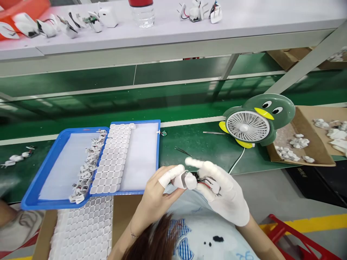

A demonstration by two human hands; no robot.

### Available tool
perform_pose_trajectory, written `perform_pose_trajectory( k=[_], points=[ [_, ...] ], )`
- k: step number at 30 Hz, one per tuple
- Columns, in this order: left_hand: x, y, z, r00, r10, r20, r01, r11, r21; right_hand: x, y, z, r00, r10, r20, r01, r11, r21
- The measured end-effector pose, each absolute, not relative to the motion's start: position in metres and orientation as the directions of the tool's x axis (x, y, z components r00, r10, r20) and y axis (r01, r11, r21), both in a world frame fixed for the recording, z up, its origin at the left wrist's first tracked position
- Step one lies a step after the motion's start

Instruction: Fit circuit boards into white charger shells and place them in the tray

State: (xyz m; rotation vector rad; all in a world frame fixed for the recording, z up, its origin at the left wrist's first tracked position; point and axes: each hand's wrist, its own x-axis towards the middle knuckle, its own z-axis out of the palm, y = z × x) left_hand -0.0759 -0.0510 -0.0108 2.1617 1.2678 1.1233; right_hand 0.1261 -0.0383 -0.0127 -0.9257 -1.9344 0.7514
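1. A small white part [189, 180] with red and black wires [204, 183] is held in the air, low in the middle, just above the person's lap.
2. The small white part is pinched by the left hand [157, 196]. White finger covers are worn on its finger and thumb tips.
3. The other end, with the wires, is gripped by the right hand [223, 193]. A white glove is worn on that hand, and its first finger is stuck out straight.
4. The 2 hands are held close together, with the part between them.
5. A blue tray [40, 178] is seen just left of the hands, on the green belt [195, 141]. A white grid sheet [112, 159] and a row of small white parts [86, 168] are laid in it.
6. More white grid sheets [84, 227] are stacked below the tray.
7. Thin tweezers [182, 151] are laid on the belt, near the hands.
8. A green penguin fan [256, 121] is stood to the right, with its white cord [237, 160] hanging down.
9. Brown boxes [314, 151] with white bits are set behind the fan.
10. A grey shelf [244, 21] with a bottle [142, 12] is seen far at the top.
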Motion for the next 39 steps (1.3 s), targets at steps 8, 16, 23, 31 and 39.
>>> perform_pose_trajectory(
  k=[8,16,23,31,39],
  points=[
    [-0.072,-0.057,-0.016,0.247,0.864,0.439,0.546,-0.498,0.673,0.128,-0.044,-0.015,-0.351,0.841,0.412,0.310,0.520,-0.796],
    [-0.067,-0.053,-0.015,0.278,0.855,0.438,0.558,-0.515,0.651,0.131,-0.039,-0.013,-0.389,0.862,0.327,0.365,0.469,-0.804],
    [-0.066,-0.050,-0.013,0.329,0.848,0.416,0.531,-0.530,0.660,0.130,-0.032,-0.004,-0.411,0.850,0.330,0.339,0.478,-0.810],
    [-0.066,-0.043,-0.024,0.100,0.833,0.545,0.166,-0.554,0.816,0.148,-0.020,0.005,-0.247,0.839,0.486,0.105,0.521,-0.847],
    [-0.048,-0.039,-0.029,-0.105,0.901,0.421,-0.192,-0.434,0.880,0.107,-0.008,-0.004,-0.343,0.524,0.780,0.323,0.845,-0.426]
  ],
)
